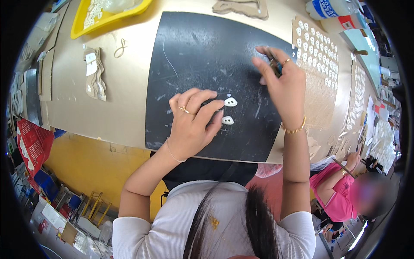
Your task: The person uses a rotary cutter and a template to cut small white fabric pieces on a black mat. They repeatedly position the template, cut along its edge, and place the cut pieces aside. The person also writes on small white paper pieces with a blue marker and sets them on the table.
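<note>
Two small white pieces lie one above the other on a black mat (189,56), each a rounded shape with two dark holes. My left hand (192,123) rests beside them, fingers bent and apart. Its index fingertip is at the left edge of the upper white piece (231,102), and its thumb tip is next to the lower white piece (227,120). A tiny white bit (229,95) lies just above. Over the mat's right side, my right hand (282,82) grips a small dark metal tool (274,64), mostly hidden by the fingers, its kind unclear.
Rows of similar white pieces cover a brown card (317,97) at right. A yellow tray (77,26) with more white pieces stands at far left. Wavy brown cutouts (95,80) lie left of the mat. Bottles (330,8) stand far right. Another person in pink (334,194) works at right.
</note>
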Demonstrator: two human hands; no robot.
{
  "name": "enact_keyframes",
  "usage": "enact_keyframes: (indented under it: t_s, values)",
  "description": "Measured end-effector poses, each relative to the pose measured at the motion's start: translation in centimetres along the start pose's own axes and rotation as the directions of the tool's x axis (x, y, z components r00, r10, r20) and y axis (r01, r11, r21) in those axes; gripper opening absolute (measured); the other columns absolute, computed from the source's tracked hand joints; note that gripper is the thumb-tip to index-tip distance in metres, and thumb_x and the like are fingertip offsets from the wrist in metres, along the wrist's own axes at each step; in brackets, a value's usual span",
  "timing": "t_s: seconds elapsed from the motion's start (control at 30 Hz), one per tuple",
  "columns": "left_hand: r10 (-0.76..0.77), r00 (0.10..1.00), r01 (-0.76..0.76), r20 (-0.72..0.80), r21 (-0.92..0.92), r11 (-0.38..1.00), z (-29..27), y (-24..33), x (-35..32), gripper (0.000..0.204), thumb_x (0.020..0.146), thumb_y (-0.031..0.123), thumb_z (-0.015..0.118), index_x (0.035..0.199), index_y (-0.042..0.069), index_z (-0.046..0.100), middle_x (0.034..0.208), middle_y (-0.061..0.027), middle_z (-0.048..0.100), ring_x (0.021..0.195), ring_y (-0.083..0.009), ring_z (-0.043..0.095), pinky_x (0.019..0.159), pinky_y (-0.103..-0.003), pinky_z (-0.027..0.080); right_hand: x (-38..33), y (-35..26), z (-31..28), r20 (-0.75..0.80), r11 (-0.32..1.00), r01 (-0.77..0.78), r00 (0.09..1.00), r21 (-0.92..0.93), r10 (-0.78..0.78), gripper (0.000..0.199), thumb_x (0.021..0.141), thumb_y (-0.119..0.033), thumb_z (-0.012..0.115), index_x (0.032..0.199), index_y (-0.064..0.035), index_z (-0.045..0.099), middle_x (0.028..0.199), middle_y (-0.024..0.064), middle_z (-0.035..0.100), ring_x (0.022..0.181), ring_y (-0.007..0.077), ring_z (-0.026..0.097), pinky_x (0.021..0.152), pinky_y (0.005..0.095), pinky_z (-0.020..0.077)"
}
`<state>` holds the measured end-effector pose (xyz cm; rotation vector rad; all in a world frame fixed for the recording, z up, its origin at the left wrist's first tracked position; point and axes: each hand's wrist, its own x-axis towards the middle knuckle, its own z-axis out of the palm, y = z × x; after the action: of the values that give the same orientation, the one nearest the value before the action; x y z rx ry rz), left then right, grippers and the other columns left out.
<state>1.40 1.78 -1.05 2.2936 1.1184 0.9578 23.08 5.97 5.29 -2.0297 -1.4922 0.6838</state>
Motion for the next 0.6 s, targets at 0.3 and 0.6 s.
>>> enact_keyframes:
  t_s: [0.3, 0.6]
  values:
    - [-0.024, 0.999, 0.027, 0.03, -0.094, 0.995, -1.0, 0.2, 0.6, 0.018, 0.084, 0.027, 0.078, 0.076, 0.012, 0.072, 0.122, -0.0045, 0.063, 0.116, -0.0268, 0.05, 0.096, -0.043, 0.032, 14.0, 4.0, 2.5, -0.134, 0.868, 0.387, 0.886, -0.312, -0.443, 0.027, 0.086, -0.023, 0.076, 0.102, -0.0015, 0.078, 0.098, 0.0129, 0.065, 0.085, 0.0298, 0.067, 0.079, 0.0385, 0.0538]
    - [-0.011, 1.0, 0.011, -0.006, -0.099, 0.995, -0.8, 0.1, 0.4, 0.012, 0.085, 0.023, 0.077, 0.084, 0.012, 0.073, 0.123, -0.0058, 0.061, 0.12, -0.027, 0.05, 0.098, -0.043, 0.031, 13.9, 1.8, 3.8, -0.013, 0.82, 0.395, 0.898, -0.413, -0.439, 0.025, 0.084, -0.007, 0.072, 0.109, -0.0064, 0.074, 0.105, 0.0124, 0.068, 0.091, 0.0312, 0.069, 0.082, 0.0403, 0.0552]
